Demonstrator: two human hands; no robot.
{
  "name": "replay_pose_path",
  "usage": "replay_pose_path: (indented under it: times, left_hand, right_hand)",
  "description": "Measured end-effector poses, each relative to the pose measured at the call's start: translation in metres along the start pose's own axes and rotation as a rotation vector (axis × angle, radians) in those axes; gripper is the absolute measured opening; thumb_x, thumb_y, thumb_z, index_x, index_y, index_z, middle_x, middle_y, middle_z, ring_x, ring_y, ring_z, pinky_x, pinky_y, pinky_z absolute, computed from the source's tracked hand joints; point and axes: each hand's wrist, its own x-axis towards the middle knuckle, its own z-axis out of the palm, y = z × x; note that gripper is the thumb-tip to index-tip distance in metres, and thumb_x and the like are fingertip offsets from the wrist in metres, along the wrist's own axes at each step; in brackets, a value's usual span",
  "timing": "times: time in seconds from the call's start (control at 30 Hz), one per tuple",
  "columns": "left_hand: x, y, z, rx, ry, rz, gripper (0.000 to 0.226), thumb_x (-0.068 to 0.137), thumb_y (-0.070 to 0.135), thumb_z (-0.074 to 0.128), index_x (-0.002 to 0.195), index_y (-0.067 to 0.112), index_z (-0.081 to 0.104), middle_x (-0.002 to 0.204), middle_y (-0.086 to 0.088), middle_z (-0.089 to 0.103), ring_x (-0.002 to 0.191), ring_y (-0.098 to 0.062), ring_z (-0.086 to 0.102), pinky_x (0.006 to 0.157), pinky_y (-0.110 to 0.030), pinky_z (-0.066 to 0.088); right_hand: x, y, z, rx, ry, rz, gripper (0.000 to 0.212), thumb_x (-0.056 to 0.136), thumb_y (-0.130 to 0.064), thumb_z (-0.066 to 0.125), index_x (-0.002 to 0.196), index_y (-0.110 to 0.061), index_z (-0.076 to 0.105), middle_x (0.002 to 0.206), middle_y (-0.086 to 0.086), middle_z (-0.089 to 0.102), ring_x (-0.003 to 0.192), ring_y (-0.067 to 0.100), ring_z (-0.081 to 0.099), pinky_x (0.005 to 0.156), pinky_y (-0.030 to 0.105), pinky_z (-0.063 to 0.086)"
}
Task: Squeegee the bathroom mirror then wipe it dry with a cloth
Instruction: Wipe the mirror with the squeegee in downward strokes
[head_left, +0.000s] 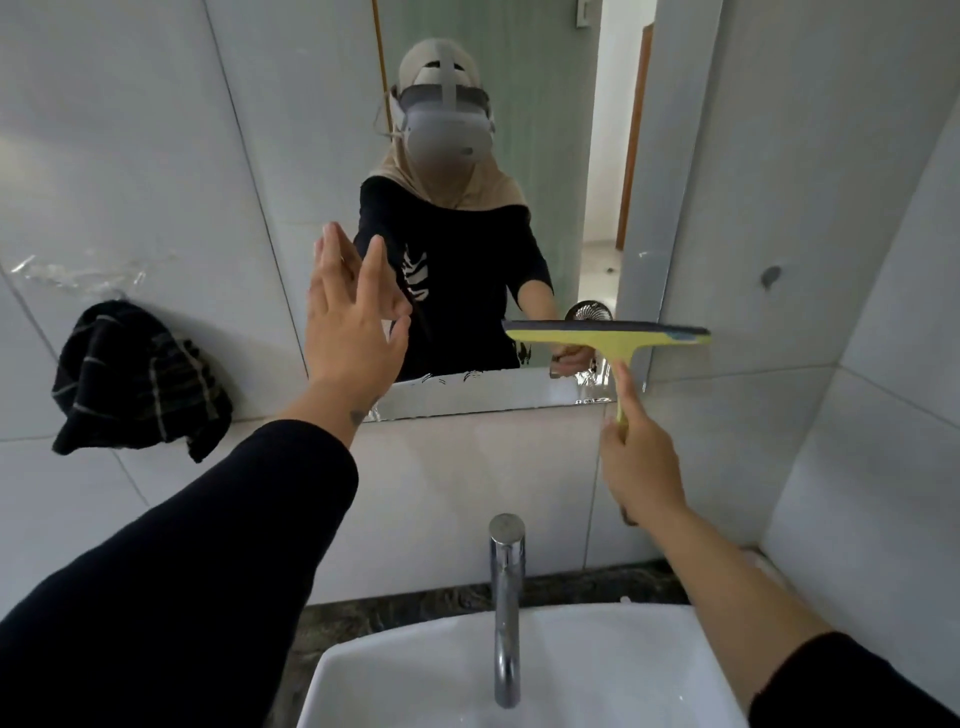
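The bathroom mirror (545, 130) hangs on the tiled wall above the sink and reflects a person. My right hand (641, 462) grips the yellow handle of a squeegee (608, 335). Its dark blade lies level against the mirror's lower right part, near the bottom edge. My left hand (350, 322) is raised, fingers spread, flat on or just in front of the mirror's lower left edge, holding nothing. A dark striped cloth (140, 379) hangs on the wall to the left of the mirror.
A chrome tap (506, 597) rises from the white sink (597, 670) right below my arms. A dark stone counter strip (571, 584) runs behind the sink. The tiled side wall (857, 364) closes in on the right.
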Motion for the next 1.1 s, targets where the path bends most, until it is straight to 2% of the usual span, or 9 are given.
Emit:
replay_pose_path:
  times: [0.07, 0.2, 0.27, 0.33, 0.4, 0.5, 0.73, 0.93, 1.1]
  left_hand:
    - [0.0, -0.002, -0.001, 0.002, -0.008, 0.001, 0.069, 0.093, 0.037, 0.049, 0.15, 0.028, 0.011, 0.159, -0.013, -0.01, 0.146, -0.031, -0.005, 0.117, -0.048, 0.02]
    - [0.0, -0.004, -0.004, 0.002, -0.023, 0.015, 0.066, 0.095, 0.038, 0.046, 0.15, 0.028, 0.01, 0.159, -0.014, -0.011, 0.146, -0.032, -0.005, 0.117, -0.047, 0.019]
    - [0.0, -0.005, -0.006, 0.009, -0.034, 0.025, 0.065, 0.096, 0.038, 0.044, 0.151, 0.027, 0.01, 0.159, -0.015, -0.011, 0.146, -0.032, -0.004, 0.116, -0.047, 0.021]
    - [0.0, -0.007, -0.007, 0.02, -0.042, 0.033, 0.064, 0.097, 0.037, 0.043, 0.151, 0.027, 0.01, 0.159, -0.015, -0.01, 0.146, -0.033, -0.003, 0.115, -0.046, 0.022]
    - [0.0, -0.009, -0.008, 0.026, -0.046, 0.053, 0.064, 0.096, 0.035, 0.044, 0.151, 0.025, 0.012, 0.158, -0.016, -0.009, 0.146, -0.034, -0.001, 0.116, -0.045, 0.021]
    - [0.0, -0.01, -0.008, 0.029, -0.056, 0.058, 0.066, 0.095, 0.033, 0.046, 0.151, 0.026, 0.011, 0.159, -0.015, -0.01, 0.146, -0.034, -0.001, 0.114, -0.044, 0.024]
    - [-0.001, -0.006, -0.008, 0.064, -0.08, 0.043, 0.068, 0.096, 0.032, 0.045, 0.152, 0.022, 0.009, 0.158, -0.018, -0.01, 0.146, -0.035, -0.004, 0.117, -0.047, 0.022]
    - [-0.031, 0.0, 0.007, 0.065, -0.047, -0.005, 0.071, 0.09, 0.023, 0.053, 0.15, 0.021, 0.015, 0.159, -0.016, -0.001, 0.144, -0.037, 0.011, 0.111, -0.054, 0.026]
    - [-0.065, 0.01, 0.031, 0.061, -0.127, -0.061, 0.073, 0.091, 0.024, 0.053, 0.151, 0.023, 0.011, 0.159, -0.015, -0.005, 0.145, -0.034, 0.008, 0.114, -0.053, 0.02]
  right_hand:
    - [-0.01, -0.004, 0.019, 0.128, -0.033, 0.059, 0.063, 0.101, -0.019, 0.034, 0.147, -0.05, 0.004, 0.069, 0.014, 0.052, 0.052, 0.021, 0.047, 0.048, 0.032, 0.042]
    - [-0.027, -0.026, 0.058, 0.324, -0.032, 0.13, 0.066, 0.101, -0.017, 0.034, 0.147, -0.05, 0.001, 0.085, 0.031, 0.062, 0.06, 0.04, 0.057, 0.058, 0.044, 0.054]
    - [-0.035, -0.038, 0.074, 0.352, -0.057, 0.097, 0.067, 0.101, -0.017, 0.035, 0.147, -0.049, -0.001, 0.071, 0.025, 0.057, 0.054, 0.029, 0.052, 0.056, 0.044, 0.053]
    - [-0.041, -0.049, 0.087, 0.347, -0.074, 0.051, 0.066, 0.101, -0.017, 0.035, 0.148, -0.047, 0.0, 0.059, 0.009, 0.044, 0.051, 0.016, 0.044, 0.052, 0.038, 0.047]
    - [-0.047, -0.057, 0.097, 0.285, -0.092, -0.017, 0.065, 0.101, -0.018, 0.036, 0.148, -0.046, 0.002, 0.06, -0.001, 0.04, 0.053, 0.011, 0.041, 0.053, 0.031, 0.039]
    - [-0.057, -0.068, 0.104, 0.12, -0.145, -0.151, 0.065, 0.1, -0.019, 0.036, 0.148, -0.046, 0.001, 0.074, -0.001, 0.047, 0.062, 0.01, 0.045, 0.055, 0.024, 0.035]
    - [-0.048, -0.078, 0.092, -0.379, -0.276, -0.381, 0.079, 0.093, -0.009, 0.043, 0.149, -0.043, 0.0, 0.095, 0.006, 0.049, 0.064, 0.022, 0.045, 0.055, 0.033, 0.036]
    - [-0.028, -0.066, 0.069, -0.565, -0.28, -0.441, 0.085, 0.089, -0.002, 0.042, 0.146, -0.05, -0.001, 0.106, 0.007, 0.049, 0.069, 0.024, 0.044, 0.059, 0.036, 0.037]
    - [-0.02, -0.04, 0.049, -0.623, -0.229, -0.434, 0.085, 0.088, -0.001, 0.042, 0.145, -0.053, 0.006, 0.105, 0.007, 0.05, 0.072, 0.023, 0.042, 0.058, 0.035, 0.035]
